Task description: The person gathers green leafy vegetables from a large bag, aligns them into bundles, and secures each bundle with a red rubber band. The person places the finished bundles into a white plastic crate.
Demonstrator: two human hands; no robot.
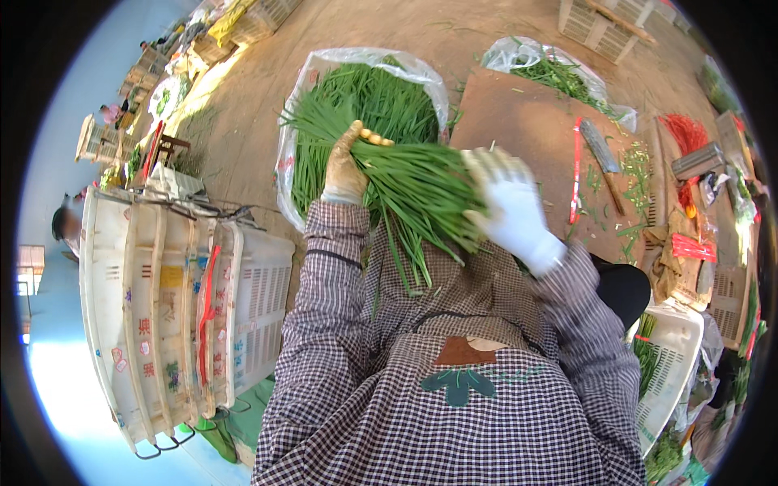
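Note:
My left hand [345, 164], in a stained glove, is closed around a thick bunch of green garlic chives [419, 185]. The bunch lies slanted above my lap, with some loose stalks hanging over my checked apron [462, 425]. At its right end is my right hand [507, 194], in a white glove, blurred, with fingers apart; the palm appears to touch the stalk ends. Behind the bunch, a clear plastic bag [440, 85] stands open, filled with more chives [377, 91].
On the brown board [510, 115] to the right lie a cleaver [598, 146], a red strip [576, 176] and green trimmings. Stacked white plastic crates [170, 304] stand at left. A second bag of greens [559, 76] sits behind the board. A white crate [674, 364] is at lower right.

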